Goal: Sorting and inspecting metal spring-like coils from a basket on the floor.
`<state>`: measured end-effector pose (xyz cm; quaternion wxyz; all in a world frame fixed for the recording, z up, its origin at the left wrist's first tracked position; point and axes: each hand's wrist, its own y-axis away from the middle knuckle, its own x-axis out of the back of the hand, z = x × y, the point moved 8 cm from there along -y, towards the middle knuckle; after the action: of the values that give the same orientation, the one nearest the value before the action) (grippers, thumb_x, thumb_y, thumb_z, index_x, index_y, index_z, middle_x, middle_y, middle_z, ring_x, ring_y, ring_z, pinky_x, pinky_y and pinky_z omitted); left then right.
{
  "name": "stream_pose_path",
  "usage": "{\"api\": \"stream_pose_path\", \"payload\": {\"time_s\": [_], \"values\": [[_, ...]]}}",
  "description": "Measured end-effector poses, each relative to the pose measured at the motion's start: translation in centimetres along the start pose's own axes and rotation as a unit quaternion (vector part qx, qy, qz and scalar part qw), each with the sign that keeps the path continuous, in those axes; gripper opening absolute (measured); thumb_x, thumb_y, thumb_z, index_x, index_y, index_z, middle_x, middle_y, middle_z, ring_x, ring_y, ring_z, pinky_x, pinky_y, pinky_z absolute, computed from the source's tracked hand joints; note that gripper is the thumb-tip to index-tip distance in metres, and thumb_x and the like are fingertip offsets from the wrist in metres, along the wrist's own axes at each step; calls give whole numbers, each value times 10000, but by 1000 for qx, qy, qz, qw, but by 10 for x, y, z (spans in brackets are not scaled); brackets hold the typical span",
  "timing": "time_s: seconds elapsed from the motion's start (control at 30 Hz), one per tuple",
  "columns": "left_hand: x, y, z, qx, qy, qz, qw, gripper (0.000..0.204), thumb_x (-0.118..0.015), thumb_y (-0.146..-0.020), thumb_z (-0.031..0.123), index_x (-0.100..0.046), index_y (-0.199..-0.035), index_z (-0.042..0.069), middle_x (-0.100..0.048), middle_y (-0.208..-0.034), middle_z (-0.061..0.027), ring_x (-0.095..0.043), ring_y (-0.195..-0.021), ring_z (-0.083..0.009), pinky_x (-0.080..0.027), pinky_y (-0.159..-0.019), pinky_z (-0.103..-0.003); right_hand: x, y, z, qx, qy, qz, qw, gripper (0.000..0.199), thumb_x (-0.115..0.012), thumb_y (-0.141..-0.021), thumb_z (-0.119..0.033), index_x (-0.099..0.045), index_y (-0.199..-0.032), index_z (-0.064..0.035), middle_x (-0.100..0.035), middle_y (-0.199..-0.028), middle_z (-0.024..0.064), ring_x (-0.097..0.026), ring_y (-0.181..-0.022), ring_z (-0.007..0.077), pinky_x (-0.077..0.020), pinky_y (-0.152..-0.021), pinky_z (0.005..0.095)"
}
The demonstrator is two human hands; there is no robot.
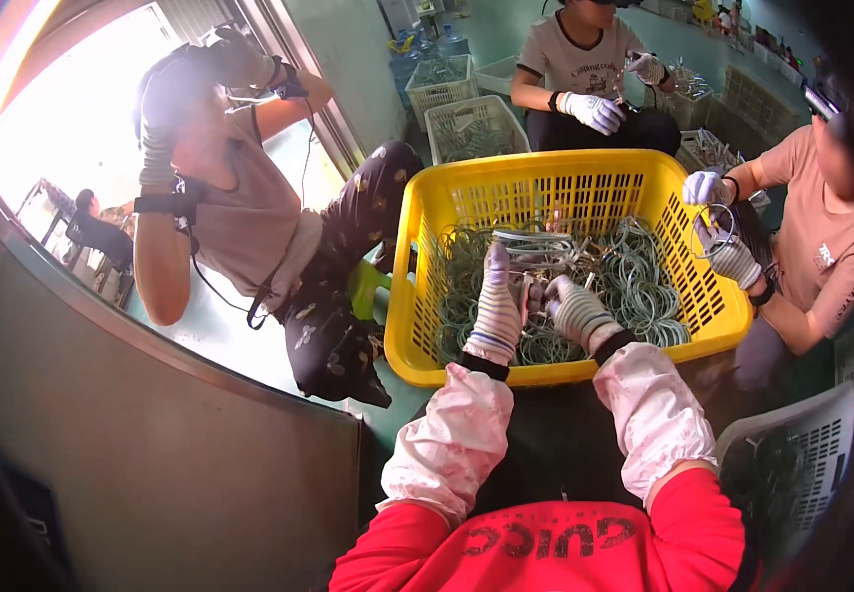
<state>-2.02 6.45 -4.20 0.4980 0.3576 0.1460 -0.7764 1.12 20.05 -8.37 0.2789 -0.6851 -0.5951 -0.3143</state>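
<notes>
My left hand (496, 308), in a striped work glove, is closed with its thumb up over a yellow plastic basket. A pale loop of thin cord (535, 238) shows at its thumb tip and seems to be held by it. My right hand (579, 314), also gloved, has its fingers curled in a pinch close to the left one. Between the two hands is a small reddish piece (528, 294), too unclear to name. Below and around them, coiled grey-green cords (644, 286) fill the yellow basket (555, 373).
Three people sit around the basket: one at left (240, 187) with raised hands, one at the far side (585, 59), one at right (812, 227) holding a thin loop (711, 232). White crates (476, 107) stand behind, another basket (821, 424) at lower right. A metallic panel (171, 424) borders the left.
</notes>
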Motion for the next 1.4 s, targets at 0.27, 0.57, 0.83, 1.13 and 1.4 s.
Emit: {"api": "stream_pose_path", "payload": {"time_s": [0.27,0.57,0.83,1.13,1.4], "values": [[-34,17,34,-56,-58,-12,997,942,-453,-752,903,-552,-1221,92,-622,-910,-13,-538,-604,-121,-411,-493,-251,97,3,67,-105,-154,119,975,446,-496,-962,-52,-515,-1395,-156,-718,-946,112,-693,-836,255,-540,-782,367],[-40,22,55,-161,-208,-11,965,795,-702,-912,361,-252,-1501,72,-585,-880,-35,-452,-490,-68,-374,-416,-202,82,-7,47,-85,-580,36,809,281,-629,-952,-198,-623,-1228,-149,-690,-933,-23,-575,-622,61,-460,-527,207],[-48,7,34,-173,-205,-48,962,773,-752,-874,233,-301,-1484,88,-591,-1133,-91,-538,-783,-124,-463,-637,-256,88,-8,45,-114,-658,26,743,235,-604,-973,-211,-644,-1199,-157,-697,-919,-43,-540,-575,2,-417,-489,164],[-57,7,27,-174,-205,-76,960,818,-793,-847,144,-299,-1500,127,-575,-1235,-112,-615,-1071,-205,-548,-902,-338,69,-21,51,-147,-677,3,721,182,-564,-994,-237,-646,-1127,-143,-730,-949,-8,-672,-742,78,-505,-587,199],[-68,15,22,-228,-310,-101,917,879,-856,-772,124,-346,-1488,129,-617,-1229,-115,-654,-1058,-209,-553,-894,-340,62,-19,48,-156,-662,-17,733,201,-579,-969,-297,-700,-1076,-179,-741,-1029,-29,-687,-895,103,-522,-735,292]]}}
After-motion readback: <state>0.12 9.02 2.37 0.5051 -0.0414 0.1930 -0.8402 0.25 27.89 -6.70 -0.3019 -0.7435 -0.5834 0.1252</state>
